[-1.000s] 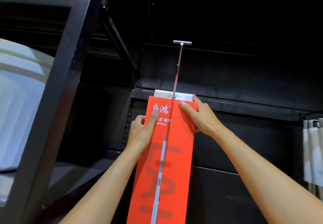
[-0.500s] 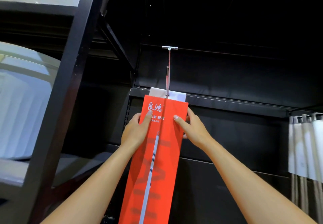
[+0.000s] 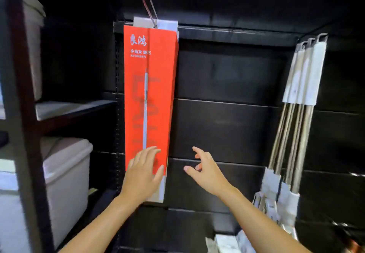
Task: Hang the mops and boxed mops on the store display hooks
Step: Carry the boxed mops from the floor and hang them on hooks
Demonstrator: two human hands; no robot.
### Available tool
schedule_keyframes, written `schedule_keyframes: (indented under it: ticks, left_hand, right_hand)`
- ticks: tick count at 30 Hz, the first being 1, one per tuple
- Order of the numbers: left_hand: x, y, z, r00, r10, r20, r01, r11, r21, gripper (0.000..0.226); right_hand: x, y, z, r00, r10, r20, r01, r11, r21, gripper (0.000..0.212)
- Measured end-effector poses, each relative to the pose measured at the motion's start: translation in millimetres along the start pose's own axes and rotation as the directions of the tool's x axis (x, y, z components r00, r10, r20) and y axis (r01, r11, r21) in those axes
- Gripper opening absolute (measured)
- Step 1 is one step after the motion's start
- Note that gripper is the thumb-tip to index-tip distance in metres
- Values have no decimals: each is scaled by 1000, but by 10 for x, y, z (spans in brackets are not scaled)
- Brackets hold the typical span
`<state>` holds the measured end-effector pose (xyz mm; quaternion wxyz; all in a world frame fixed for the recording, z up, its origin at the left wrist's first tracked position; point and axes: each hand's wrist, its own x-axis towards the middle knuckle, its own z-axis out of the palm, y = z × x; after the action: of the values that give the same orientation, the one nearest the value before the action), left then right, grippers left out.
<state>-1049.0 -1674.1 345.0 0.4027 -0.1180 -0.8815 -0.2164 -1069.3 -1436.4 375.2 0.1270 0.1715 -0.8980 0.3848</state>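
- On the display hook [image 3: 148, 1] at top centre hangs the red boxed mop [image 3: 151, 98], caught by its white tab, long axis vertical, flat front facing out, against the black back panel [image 3: 227, 130].
- Left hand [image 3: 143, 175]: fingers straight and flat on the lower front of the box, pressing or steadying, not gripping.
- Right hand [image 3: 206, 171]: loosely spread, holds nothing, just right of the box and clear of it.
- Judgement: this box looks hung, so the next item is what matters. Whitish packs [image 3: 227, 242] lie low at bottom right, below the right forearm, so the right hand is the nearer one. Reach is down and right.
- Bare mops [image 3: 302, 98] already hang at far right, handles near vertical and well apart from the box.
- Grey bins [image 3: 65, 173] sit on the rack at left.
- Hard to read: the hook's tip and mount are cut off by the top edge, so full seating is unconfirmed. The box's bottom corner is hidden behind the left wrist. The packs are blurred, contents unclear.
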Motion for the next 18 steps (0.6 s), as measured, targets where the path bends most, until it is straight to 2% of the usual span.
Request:
schedule_keyframes:
  ticks: [4,9,14,18]
  left_hand:
    - [-1001,273,559,954,10,299,-17,1000,21,55]
    - [-2080,842,1089,818,119,563,-105,993,-58,55]
    - [-2750,1655,1441,669,254,698,-174,967,-184,54]
    - [-3045,2379,1734,571,388,724,-260,921,-290,58]
  right_hand:
    - [-1042,804,315,977,193,95,-194,981,0,75]
    - [-2362,1592,426,906,388,169,-397,917,23,68]
    - [-3589,2166,92,810,568,148,-576,817,17,67]
    - [-4460,2504,-382,706,704,81,-707,707,15,72]
